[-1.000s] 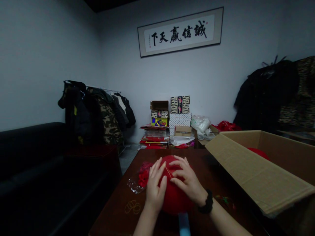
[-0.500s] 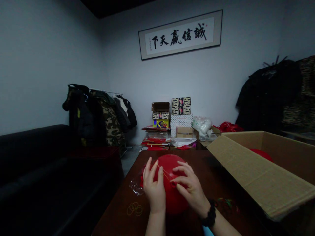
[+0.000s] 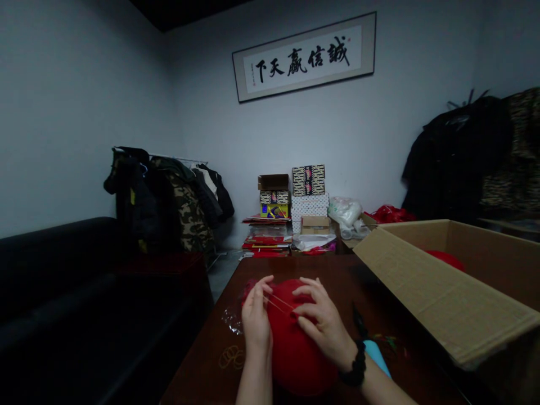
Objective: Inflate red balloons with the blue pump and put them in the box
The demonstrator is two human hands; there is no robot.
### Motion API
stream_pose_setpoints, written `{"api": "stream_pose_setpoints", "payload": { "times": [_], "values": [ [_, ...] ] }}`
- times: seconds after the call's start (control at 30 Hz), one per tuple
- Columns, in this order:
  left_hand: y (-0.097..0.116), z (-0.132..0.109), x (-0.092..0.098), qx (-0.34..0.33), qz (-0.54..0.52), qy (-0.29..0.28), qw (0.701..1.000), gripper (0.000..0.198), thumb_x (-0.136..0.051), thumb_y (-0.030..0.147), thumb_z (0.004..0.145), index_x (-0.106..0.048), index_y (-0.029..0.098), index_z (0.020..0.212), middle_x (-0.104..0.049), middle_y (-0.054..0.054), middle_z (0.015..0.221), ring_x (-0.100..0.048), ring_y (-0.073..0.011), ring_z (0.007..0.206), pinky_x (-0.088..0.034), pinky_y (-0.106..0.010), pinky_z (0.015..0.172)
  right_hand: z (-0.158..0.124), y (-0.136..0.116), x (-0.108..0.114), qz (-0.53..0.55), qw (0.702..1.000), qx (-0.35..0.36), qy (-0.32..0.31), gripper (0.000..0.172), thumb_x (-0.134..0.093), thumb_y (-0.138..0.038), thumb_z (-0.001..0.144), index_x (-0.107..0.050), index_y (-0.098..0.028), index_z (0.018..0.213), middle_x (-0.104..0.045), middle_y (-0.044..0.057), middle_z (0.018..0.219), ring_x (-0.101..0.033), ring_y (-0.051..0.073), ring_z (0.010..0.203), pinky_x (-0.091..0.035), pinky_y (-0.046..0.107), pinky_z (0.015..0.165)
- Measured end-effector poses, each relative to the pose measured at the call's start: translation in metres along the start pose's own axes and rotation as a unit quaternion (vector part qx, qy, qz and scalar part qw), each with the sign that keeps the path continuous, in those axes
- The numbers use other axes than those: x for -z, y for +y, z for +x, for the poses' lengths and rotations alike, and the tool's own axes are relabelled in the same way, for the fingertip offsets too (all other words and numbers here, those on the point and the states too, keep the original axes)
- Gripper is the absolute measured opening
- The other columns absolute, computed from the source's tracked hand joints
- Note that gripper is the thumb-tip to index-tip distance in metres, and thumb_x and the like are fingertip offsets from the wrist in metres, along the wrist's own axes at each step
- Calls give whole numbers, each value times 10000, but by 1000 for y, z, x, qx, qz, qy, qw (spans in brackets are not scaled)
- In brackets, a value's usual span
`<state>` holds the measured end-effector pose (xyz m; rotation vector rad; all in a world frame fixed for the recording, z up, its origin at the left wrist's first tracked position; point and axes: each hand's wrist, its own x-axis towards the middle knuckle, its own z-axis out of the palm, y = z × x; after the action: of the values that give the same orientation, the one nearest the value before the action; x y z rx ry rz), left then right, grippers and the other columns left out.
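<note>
A red inflated balloon [image 3: 297, 354] sits between my hands above the table. My right hand [image 3: 323, 318] pinches its neck [image 3: 294, 315]. A thin rubber band [image 3: 276, 302] stretches across the balloon, from the fingers of my left hand [image 3: 257, 318] to the neck at my right fingertips. The left fingers are bent around the band's far end. On the table left of my left wrist lie several loose rubber bands [image 3: 231, 357]. Crumpled clear plastic [image 3: 232, 320] and some red material [image 3: 248, 288] lie behind that hand.
At the right stands an open cardboard box [image 3: 439, 292] with something red [image 3: 446, 260] inside. A light-blue object [image 3: 377, 357] with a black pointed end lies by my right wrist, near small coloured bits [image 3: 390, 342]. Boxes [image 3: 310, 211] are stacked beyond the table [image 3: 337, 270]; a black sofa [image 3: 54, 315] is left.
My left fingers have turned inward and bent, with the band still stretched. The balloon has shifted slightly down and right. More of the light-blue object now shows beside my right wrist.
</note>
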<state>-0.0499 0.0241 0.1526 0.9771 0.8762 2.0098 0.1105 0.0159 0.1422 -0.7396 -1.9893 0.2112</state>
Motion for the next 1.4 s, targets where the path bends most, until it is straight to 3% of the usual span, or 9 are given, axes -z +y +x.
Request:
{"api": "stream_pose_setpoints", "payload": {
  "times": [0.2, 0.37, 0.47, 0.53, 0.6, 0.73, 0.97, 1.2, 1.4],
  "values": [
    [0, -6, 9, 17, 33, -78, 996, 359, -550, 362, 807, -535, 188, 493, -575, -7, 559, -584, -171, 724, -434, -315, 859, 0, 10, -5, 49, 997, -40, 40, 147, -576, -166, 802, -664, -284, 807, -595, 25, 1086, -402, 248, 1237, -183, 544, 1095],
    [8, -9, 8, 18, 33, -134, 990, 463, -436, 329, 830, -501, 192, 392, -696, -117, 1010, -555, -267, 1103, -364, -406, 1023, 2, 9, -9, 124, 989, -69, 46, 120, -596, -184, 802, -662, -278, 766, -603, 24, 1042, -429, 231, 1198, -328, 452, 1026],
    [14, -9, 8, -31, 83, -171, 981, 382, -425, 348, 848, -715, 173, 671, -588, -104, 1287, -478, -284, 1231, -352, -444, 1053, 1, 7, -9, 150, 987, -44, 28, 136, -596, -164, 794, -657, -283, 776, -601, 14, 1023, -438, 220, 1181, -323, 440, 1027],
    [14, -8, 11, -94, 161, -195, 963, 328, -476, 354, 839, -739, 207, 970, -491, -78, 1400, -426, -277, 1287, -313, -443, 1089, 1, 5, -8, 158, 987, -34, 22, 149, -586, -153, 797, -654, -286, 786, -599, 9, 1024, -443, 213, 1173, -315, 438, 1031],
    [11, -6, 15, -140, 225, -184, 946, 336, -510, 345, 839, -698, 253, 1102, -471, -61, 1417, -414, -264, 1300, -292, -435, 1105, 0, 4, -8, 157, 987, -33, 21, 162, -584, -142, 793, -656, -288, 794, -597, 8, 1025, -443, 209, 1172, -311, 433, 1033],
    [4, -4, 21, -164, 277, -134, 937, 296, -571, 362, 830, -705, 285, 1083, -503, -62, 1382, -448, -260, 1271, -313, -449, 1093, 1, 3, -7, 152, 988, -35, 12, 174, -598, -131, 773, -667, -288, 802, -601, 9, 1028, -435, 212, 1184, -304, 426, 1038],
    [13, -2, 22, -174, 325, -318, 874, 534, -713, 480, 693, -636, 317, 1196, -399, -94, 1470, -345, -332, 1343, -268, -560, 1090, 1, 7, -9, 215, 969, -114, 33, 90, -621, -281, 807, -683, -261, 746, -616, 37, 1049, -502, 224, 1130, -370, 398, 996],
    [4, -12, 13, -216, 389, -297, 845, 211, -608, 324, 825, -735, 317, 993, -560, -77, 1332, -446, -276, 1277, -345, -536, 1063, 7, -2, -7, 108, 988, -105, -23, 134, -652, -145, 752, -702, -263, 714, -630, 24, 1014, -522, 205, 1048, -382, 389, 968],
    [9, -7, 13, -237, 447, -319, 802, 223, -633, 295, 805, -722, 304, 1009, -533, -74, 1362, -409, -291, 1303, -307, -585, 1068, 7, 3, -2, 66, 995, -80, -15, 98, -657, -196, 792, -700, -279, 759, -633, 20, 1013, -480, 221, 1117, -340, 434, 1018]
  ]
}}
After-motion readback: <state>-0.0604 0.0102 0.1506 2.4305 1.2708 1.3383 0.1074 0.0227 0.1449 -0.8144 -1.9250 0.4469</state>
